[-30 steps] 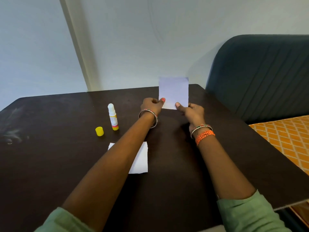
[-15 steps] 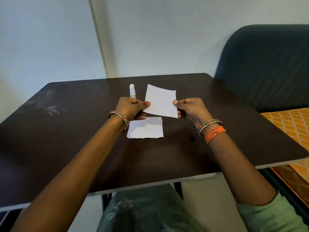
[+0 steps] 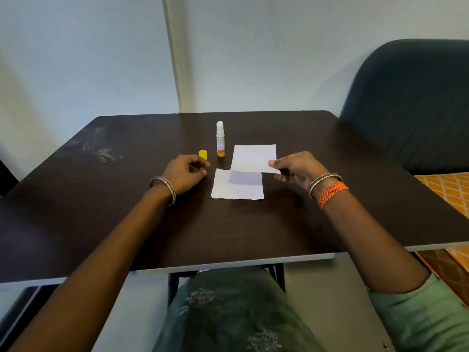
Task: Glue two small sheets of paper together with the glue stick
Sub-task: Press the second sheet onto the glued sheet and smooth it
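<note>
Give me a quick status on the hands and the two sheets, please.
Right hand pinches upper sheet above lower sheet. Left hand empty, near cap. Glue stick upright, uncapped. Nothing in the way.

Left hand [image 3: 186, 175] loosely curled, empty, knuckles up. Right hand [image 3: 297, 168] pinching upper sheet [image 3: 253, 158] by its near corner, thumb on top. Both forearms extended forward.
</note>
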